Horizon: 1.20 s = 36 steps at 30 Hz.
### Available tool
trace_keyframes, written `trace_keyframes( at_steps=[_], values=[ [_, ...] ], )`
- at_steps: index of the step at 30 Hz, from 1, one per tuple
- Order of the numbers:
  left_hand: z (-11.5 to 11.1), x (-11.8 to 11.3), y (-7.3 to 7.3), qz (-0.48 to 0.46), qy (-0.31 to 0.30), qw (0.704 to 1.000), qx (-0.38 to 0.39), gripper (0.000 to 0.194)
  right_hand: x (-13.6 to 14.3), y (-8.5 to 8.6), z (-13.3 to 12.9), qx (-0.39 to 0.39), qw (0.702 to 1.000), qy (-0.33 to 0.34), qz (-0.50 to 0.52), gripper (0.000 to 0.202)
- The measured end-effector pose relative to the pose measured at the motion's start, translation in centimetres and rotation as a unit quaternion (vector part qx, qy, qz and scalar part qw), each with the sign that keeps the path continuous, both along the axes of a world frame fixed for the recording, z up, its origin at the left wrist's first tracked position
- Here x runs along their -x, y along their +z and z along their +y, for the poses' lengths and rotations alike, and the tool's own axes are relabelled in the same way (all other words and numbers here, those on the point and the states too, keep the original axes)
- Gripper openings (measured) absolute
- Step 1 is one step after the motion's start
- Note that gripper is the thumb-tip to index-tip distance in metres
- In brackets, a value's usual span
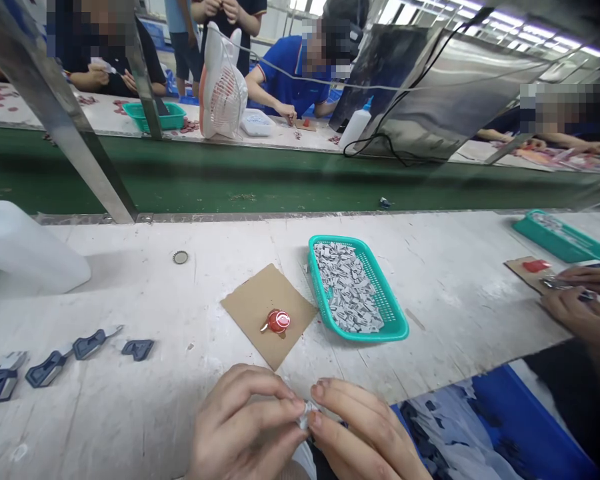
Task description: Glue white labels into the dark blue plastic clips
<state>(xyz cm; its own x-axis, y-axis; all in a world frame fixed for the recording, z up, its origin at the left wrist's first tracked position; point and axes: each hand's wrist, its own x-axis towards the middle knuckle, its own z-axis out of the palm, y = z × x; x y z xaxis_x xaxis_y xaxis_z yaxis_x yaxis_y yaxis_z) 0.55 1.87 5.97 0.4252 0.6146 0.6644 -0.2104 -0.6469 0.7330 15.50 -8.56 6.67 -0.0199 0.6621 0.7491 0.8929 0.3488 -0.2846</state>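
Note:
Just in front of me, my left hand pinches a small silvery-white piece between thumb and index finger. My right hand has its fingertips closed on the other side of it. Fingers cover most of the piece, so its kind cannot be made out. Beyond the hands lies a square of brown cardboard, bearing a small red, glossy blob or cap with a white ring. A green plastic basket beside it holds many small grey-and-white flat pieces.
Several dark grey parts with pale blade-like tips lie at left, below a white plastic bottle. A bottle cap sits farther back. A co-worker's hands work at right, above a blue bin. A metal post rises from the table's far edge.

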Motion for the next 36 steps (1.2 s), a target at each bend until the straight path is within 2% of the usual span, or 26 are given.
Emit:
trace_keyframes(
  at_steps=[4, 8, 10, 12, 13, 15, 18, 21, 24, 27, 29, 31, 33, 36],
  values=[
    [0.1, -0.1, 0.3, 0.001, 0.004, 1.0, 0.007, 0.003, -0.1, -1.2, -0.8, 0.001, 1.0, -0.007, 0.0, 0.042],
    [0.2, -0.1, 0.5, 0.007, 0.006, 1.0, -0.027, 0.005, 0.1, -1.9, -1.1, 0.014, 1.0, -0.02, 0.017, 0.038],
    [0.1, -0.2, 0.5, 0.002, -0.002, 1.0, -0.015, 0.007, 0.5, -1.7, -0.4, 0.009, 0.997, -0.007, 0.08, 0.035],
    [0.0, -0.3, 0.3, -0.008, -0.005, 1.0, 0.016, 0.011, 1.2, -1.3, 0.8, 0.01, 0.979, 0.009, 0.203, 0.023],
    [-0.1, -0.3, 0.2, -0.011, 0.0, 0.999, 0.03, 0.013, 1.5, -1.1, 1.4, 0.017, 0.958, 0.015, 0.287, 0.016],
    [-0.2, -0.3, 0.0, -0.011, 0.011, 0.999, 0.051, 0.011, 2.1, -0.9, 2.4, 0.049, 0.885, 0.033, 0.462, 0.006],
    [-0.3, 0.1, -0.5, 0.003, 0.011, 0.996, 0.088, 0.01, 2.4, -0.9, 3.2, 0.115, 0.735, 0.077, 0.664, 0.022],
    [-0.4, 0.6, -1.0, 0.011, 0.001, 0.994, 0.105, 0.021, 2.3, -1.2, 3.4, 0.163, 0.608, 0.111, 0.769, 0.029],
    [-0.3, 0.9, -1.2, 0.025, -0.001, 0.994, 0.109, 0.024, 2.3, -1.7, 3.4, 0.193, 0.526, 0.132, 0.818, 0.031],
    [-0.2, 1.0, -1.3, 0.04, 0.003, 0.992, 0.119, 0.023, 2.4, -1.9, 3.5, 0.197, 0.489, 0.15, 0.837, 0.03],
    [-0.1, 1.2, -1.5, 0.053, 0.006, 0.991, 0.124, 0.022, 2.2, -2.0, 3.6, 0.191, 0.491, 0.152, 0.836, 0.03],
    [0.0, 1.6, -1.9, 0.081, 0.01, 0.987, 0.137, 0.021, 1.6, -2.1, 3.7, 0.19, 0.531, 0.136, 0.814, 0.03],
    [0.1, 2.2, -2.5, 0.119, 0.016, 0.98, 0.156, 0.019, 0.5, -2.2, 3.9, 0.199, 0.611, 0.093, 0.761, 0.028],
    [0.1, 3.0, -3.9, 0.168, 0.032, 0.964, 0.203, 0.014, -1.4, -2.3, 4.3, 0.247, 0.735, -0.016, 0.632, 0.023]
  ],
)
